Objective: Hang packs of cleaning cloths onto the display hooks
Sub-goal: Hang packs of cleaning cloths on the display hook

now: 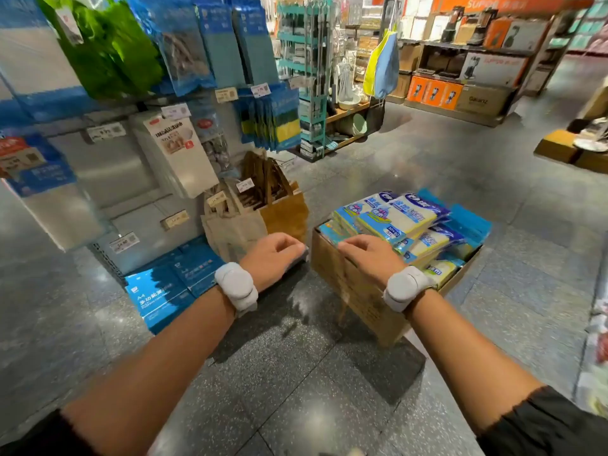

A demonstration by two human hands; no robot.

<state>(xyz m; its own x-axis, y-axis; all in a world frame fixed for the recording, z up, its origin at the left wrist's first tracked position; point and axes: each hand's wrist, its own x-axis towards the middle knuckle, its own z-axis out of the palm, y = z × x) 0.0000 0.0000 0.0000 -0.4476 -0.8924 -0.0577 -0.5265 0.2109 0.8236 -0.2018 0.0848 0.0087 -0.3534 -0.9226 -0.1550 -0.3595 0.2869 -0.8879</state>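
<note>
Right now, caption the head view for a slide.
Left hand and right hand poised at a cardboard box of cleaning cloth packs on the shop floor, beside hanging displays.

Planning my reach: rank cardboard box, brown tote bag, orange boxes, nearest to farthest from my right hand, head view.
1. Cardboard box, just under the right hand.
2. Brown tote bag, to its left.
3. Orange boxes, far across aisle.

Both forearms stretch forward, palms down; the left hand and right hand curl their fingers loosely.
</note>
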